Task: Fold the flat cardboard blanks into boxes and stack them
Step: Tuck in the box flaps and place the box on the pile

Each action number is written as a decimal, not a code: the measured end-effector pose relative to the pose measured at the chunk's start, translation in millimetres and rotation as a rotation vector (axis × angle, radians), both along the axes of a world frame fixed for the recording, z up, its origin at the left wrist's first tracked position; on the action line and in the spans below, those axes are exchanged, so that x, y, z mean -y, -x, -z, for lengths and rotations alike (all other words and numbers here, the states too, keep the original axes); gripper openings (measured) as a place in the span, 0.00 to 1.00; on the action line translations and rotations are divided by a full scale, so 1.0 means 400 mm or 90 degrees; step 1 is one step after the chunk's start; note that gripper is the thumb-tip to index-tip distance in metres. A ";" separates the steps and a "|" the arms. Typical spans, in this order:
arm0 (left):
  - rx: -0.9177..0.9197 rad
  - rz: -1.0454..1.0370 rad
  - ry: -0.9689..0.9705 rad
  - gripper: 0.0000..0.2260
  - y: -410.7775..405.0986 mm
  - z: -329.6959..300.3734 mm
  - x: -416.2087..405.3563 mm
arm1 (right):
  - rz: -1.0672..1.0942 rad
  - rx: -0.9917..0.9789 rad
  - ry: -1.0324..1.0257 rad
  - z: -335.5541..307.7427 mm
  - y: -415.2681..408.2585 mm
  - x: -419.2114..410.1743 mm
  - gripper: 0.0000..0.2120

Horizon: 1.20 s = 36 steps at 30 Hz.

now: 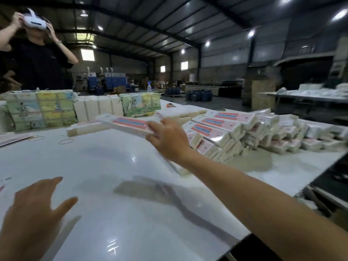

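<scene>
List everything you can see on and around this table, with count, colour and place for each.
held box: one, white with a red and blue label, in the air above the table centre
stacked boxes: many, white with red labels, piled at the table's right
flat blanks: one low stack, cream, centre left
wrapped bundles: several, green and yellow prints plus plain white, along the far edge
rubber bands: a few, tan, on the left of the table
table: one, glossy white
bottle: one, clear, behind the bundles
person: one, dark shirt, far left, hands on a white headset
left hand: open, fingers spread, lower left
right hand: gripping the held box's near end
</scene>
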<state>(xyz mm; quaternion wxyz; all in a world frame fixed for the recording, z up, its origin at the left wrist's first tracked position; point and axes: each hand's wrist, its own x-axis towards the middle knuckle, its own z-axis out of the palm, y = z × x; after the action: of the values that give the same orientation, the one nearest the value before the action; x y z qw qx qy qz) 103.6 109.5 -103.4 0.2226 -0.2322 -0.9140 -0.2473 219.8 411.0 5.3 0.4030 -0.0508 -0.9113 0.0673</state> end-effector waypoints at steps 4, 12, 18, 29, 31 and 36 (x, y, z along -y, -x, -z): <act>0.085 0.005 0.010 0.39 0.031 0.049 -0.007 | 0.194 -0.121 -0.016 -0.090 -0.039 -0.198 0.14; 0.147 0.010 0.116 0.38 0.045 0.040 0.006 | 0.576 0.188 -0.086 0.015 -0.117 -0.411 0.20; 0.157 0.035 0.123 0.27 0.012 0.017 -0.002 | 0.470 0.108 -0.018 -0.052 -0.102 -0.313 0.21; 0.149 0.011 0.131 0.18 -0.092 -0.036 -0.014 | -0.167 0.240 -0.037 0.139 0.031 0.243 0.13; 0.147 0.010 0.130 0.18 -0.095 -0.039 -0.013 | -0.163 0.300 -0.029 0.198 0.047 0.276 0.13; 0.237 0.019 0.086 0.17 -0.077 -0.054 -0.019 | -0.171 0.275 0.034 0.241 0.058 0.267 0.12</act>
<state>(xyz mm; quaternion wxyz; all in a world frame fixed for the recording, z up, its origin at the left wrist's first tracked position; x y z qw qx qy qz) 134.4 117.1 -81.9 0.0300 -0.2104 -0.9503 -0.2277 196.4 304.1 -91.0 0.1850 0.0468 -0.9727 0.1322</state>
